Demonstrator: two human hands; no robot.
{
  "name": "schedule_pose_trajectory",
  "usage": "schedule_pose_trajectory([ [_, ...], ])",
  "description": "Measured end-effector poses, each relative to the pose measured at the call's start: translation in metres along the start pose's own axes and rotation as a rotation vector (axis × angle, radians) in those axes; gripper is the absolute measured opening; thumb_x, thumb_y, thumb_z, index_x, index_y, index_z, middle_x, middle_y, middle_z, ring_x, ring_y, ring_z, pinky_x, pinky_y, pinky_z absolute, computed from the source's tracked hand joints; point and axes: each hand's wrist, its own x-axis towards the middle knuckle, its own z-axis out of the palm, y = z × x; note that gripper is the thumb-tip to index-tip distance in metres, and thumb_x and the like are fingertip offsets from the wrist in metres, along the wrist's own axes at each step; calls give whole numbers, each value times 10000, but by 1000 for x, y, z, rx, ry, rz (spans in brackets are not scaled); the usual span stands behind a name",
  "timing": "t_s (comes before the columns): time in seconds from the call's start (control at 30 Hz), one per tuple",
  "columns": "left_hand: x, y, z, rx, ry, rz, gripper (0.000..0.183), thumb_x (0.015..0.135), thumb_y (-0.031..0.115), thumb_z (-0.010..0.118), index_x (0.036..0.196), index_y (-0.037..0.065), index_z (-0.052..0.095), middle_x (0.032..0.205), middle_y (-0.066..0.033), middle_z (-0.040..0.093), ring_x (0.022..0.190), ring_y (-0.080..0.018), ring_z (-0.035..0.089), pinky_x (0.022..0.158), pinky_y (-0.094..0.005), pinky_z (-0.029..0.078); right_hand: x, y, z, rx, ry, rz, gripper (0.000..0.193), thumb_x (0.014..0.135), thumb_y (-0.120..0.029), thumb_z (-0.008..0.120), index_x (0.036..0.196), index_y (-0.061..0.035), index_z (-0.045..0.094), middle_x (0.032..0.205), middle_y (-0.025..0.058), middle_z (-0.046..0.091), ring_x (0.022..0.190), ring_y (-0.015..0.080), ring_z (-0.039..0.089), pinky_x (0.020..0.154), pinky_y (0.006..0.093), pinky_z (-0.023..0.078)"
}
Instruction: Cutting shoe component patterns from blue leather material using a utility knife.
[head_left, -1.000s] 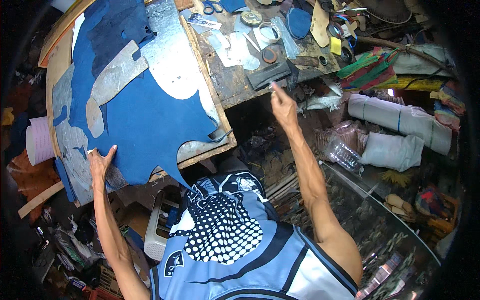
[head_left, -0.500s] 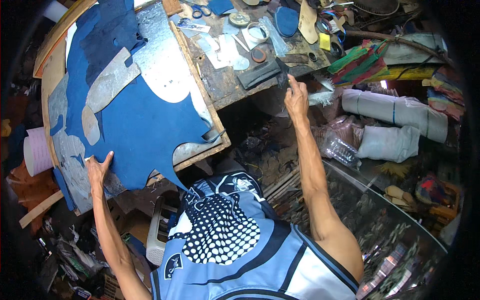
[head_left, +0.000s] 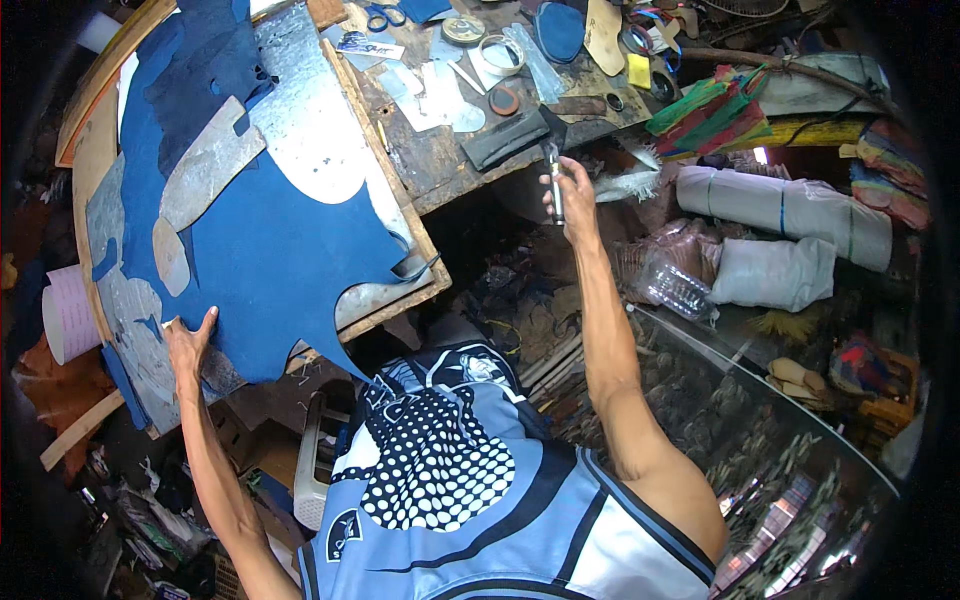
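Observation:
My left hand (head_left: 187, 348) rests at the near edge of a large blue sheet (head_left: 290, 240) that looks like leather, thumb spread away from the fingers. A small white bit shows at its fingertips; what it is I cannot make out. Two pale grey flat pattern pieces, one long (head_left: 213, 160) and one small (head_left: 172, 257), lie on the blue sheet. My right hand (head_left: 577, 200) is closed around a slim silver knife-like tool (head_left: 557, 197), held upright off the right table's front edge. Just beyond it lies a dark oblong block (head_left: 506, 138).
The blue sheet covers part of a metal-topped board (head_left: 312, 120) with a wooden rim. On the wooden table (head_left: 430, 175) are blue-handled scissors (head_left: 385, 17), a tape roll (head_left: 502, 55) and a round tin (head_left: 463, 30). White wrapped rolls (head_left: 785, 212) lie at the right.
My right hand has drawn back from the dark block, turning so the silver tool now shows upright. The left hand stays on the blue sheet. The whole view has shifted slightly.

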Motion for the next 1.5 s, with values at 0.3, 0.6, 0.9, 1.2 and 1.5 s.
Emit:
schedule_pose_trajectory([
  [0.3,-25,6,-17,-205,58,148,840,724,626,786,1106,-108,640,1099,-285,681,1030,-392,672,868,-463,528,-37,0,18,111,116,142,347,1000,-233,491,1307,-72,512,986,177,707,594,162,628,474,266,504],
  [0.6,-43,-18,9,-206,436,134,432,912,378,637,1101,-5,701,1125,-250,631,1033,-440,605,908,-502,499,-75,-32,17,260,132,-26,343,1007,-272,549,1306,-109,506,1061,97,629,730,162,590,559,290,473],
  [0.9,-47,-45,-1,-342,493,203,181,869,95,655,1016,13,722,1175,-185,653,1059,-376,623,879,-457,529,-174,-81,310,-518,-602,-82,436,960,-117,626,1384,-68,537,1041,125,654,753,152,645,570,259,520],
  [1.2,-38,-83,-27,-351,434,226,228,825,139,730,1025,31,718,1271,-143,619,1137,-349,562,917,-454,476,-207,-17,571,-739,-1123,-721,301,915,-112,638,1205,-33,661,971,186,671,865,367,660,771,410,534],
  [1.5,-25,-101,-43,-400,377,249,235,837,140,682,1035,13,669,1340,-157,581,1211,-394,499,962,-467,412,-226,-19,619,-929,-1155,-723,280,923,-117,628,1179,-17,682,944,180,681,818,363,668,735,419,529],
])
